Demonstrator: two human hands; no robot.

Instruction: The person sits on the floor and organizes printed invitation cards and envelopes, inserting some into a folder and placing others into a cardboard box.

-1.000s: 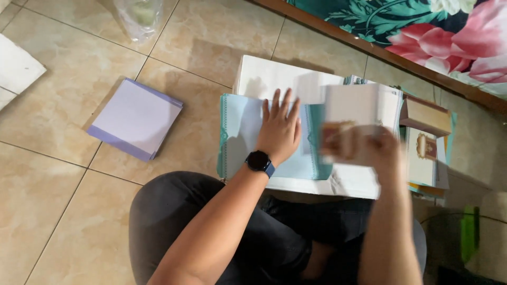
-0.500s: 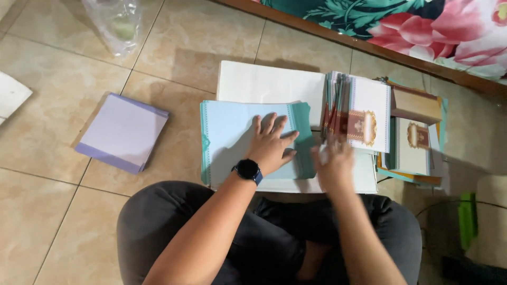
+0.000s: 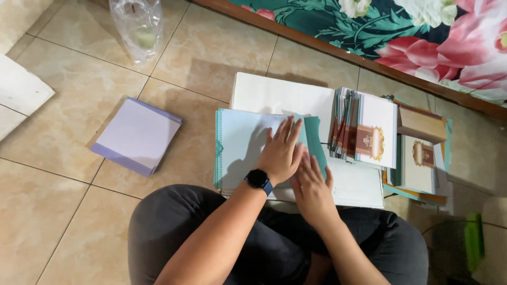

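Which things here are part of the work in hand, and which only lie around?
In use: left hand and right hand pressing the teal card; stack of printed cards.
Lying about: purple paper stack; plastic bag; green object.

Pale teal card [image 3: 240, 145] – flat, half-folded, atop white sheet stack [image 3: 274, 95]

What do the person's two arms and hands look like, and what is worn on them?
Both forearms are bare, with no sleeves in view. The left hand has a black smartwatch with a rounded dark face and a black strap on its wrist. The right hand wears nothing: no watch, ring or glove shows. Neither hand wears a glove.
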